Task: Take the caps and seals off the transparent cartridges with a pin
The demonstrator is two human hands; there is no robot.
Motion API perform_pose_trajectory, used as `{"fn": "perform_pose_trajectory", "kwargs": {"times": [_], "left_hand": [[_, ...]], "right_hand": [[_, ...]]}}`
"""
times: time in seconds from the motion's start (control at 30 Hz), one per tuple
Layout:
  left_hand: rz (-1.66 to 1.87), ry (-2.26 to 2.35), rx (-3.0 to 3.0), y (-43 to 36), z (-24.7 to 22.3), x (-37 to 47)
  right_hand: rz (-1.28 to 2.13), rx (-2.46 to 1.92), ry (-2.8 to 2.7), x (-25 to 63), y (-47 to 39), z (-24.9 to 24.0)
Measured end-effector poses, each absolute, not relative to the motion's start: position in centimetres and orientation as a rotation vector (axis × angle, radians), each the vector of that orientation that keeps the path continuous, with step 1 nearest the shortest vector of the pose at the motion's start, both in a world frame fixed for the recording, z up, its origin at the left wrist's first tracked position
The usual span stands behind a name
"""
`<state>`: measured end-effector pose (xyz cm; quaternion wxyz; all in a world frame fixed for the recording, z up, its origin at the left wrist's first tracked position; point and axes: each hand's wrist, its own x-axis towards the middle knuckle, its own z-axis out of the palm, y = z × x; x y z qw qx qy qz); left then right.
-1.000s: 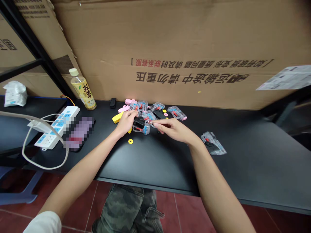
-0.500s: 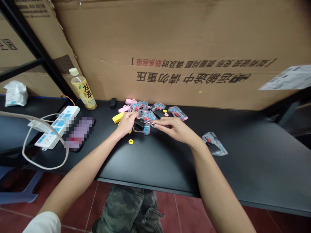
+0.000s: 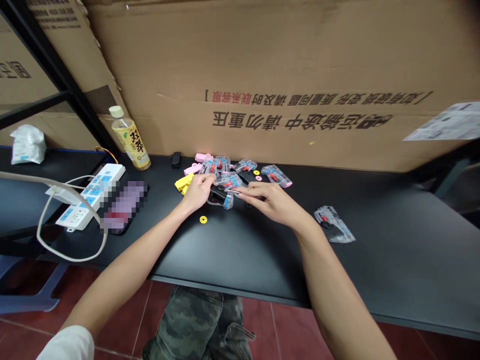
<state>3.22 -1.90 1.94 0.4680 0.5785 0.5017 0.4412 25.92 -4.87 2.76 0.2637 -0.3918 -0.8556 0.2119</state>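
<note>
My left hand (image 3: 198, 194) is closed on a small black plastic part (image 3: 217, 194), held just above the table. My right hand (image 3: 270, 198) pinches a thin, shiny sliver (image 3: 236, 191) whose tip reaches the black part; its exact kind is too small to make out. Below and behind the hands lie clear packets (image 3: 229, 180) with blue and red pieces inside. Yellow plastic parts (image 3: 183, 182) sit beside my left hand, with pink parts (image 3: 193, 169) farther back. A yellow ring (image 3: 203, 219) lies nearer me.
The black table (image 3: 240, 255) backs onto a cardboard sheet (image 3: 285, 60). To the left stand a drink bottle (image 3: 132, 142), a white power strip (image 3: 90, 197) with a looping cable and a blurred-out phone (image 3: 125, 205). One packet (image 3: 334, 225) lies by my right forearm.
Both hands stay at nearly the same spot. The black part has turned slightly in my left fingers, and the whole view has shifted a little.
</note>
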Motion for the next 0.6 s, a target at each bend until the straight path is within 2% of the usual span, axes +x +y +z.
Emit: {"fn": "perform_pose_trajectory", "kwargs": {"times": [0.23, 0.6], "left_hand": [[1.086, 1.279, 1.513, -2.07, 1.81, 3.37], [0.844, 1.076, 1.230, -1.98, 1.87, 2.41]], "right_hand": [[0.492, -1.081, -2.350, 25.74, -4.98, 2.72], [0.813, -1.070, -2.359, 25.49, -5.66, 3.21]]}}
